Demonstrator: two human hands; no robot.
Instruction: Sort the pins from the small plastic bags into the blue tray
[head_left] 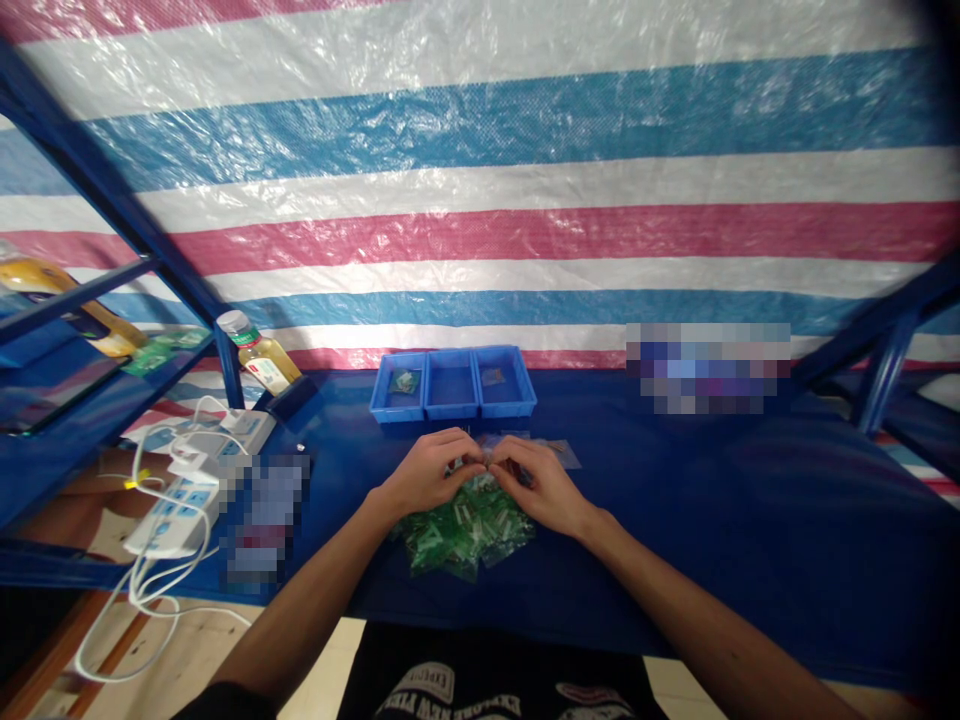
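Note:
My left hand [427, 472] and my right hand [536, 485] meet above the blue table, fingertips pinching a small clear plastic bag [484, 462] between them. Its contents are too small to make out. Just below my hands lies a heap of green-tinted small plastic bags [465, 530]. Several flat clear bags [559, 454] lie partly under my right hand. Beyond my fingertips stands a blue three-compartment plastic tray [451, 384]. One small bag [405, 381] lies in its left compartment, and another [493, 376] lies in its right compartment. The middle compartment shows no bag.
A white power strip [176, 510] with tangled white cables lies at the left, beside a pixelated patch [266, 515]. A juice bottle [262, 352] stands at the back left. Blue shelf posts [885, 370] frame both sides, and a striped tarpaulin [480, 240] hangs behind.

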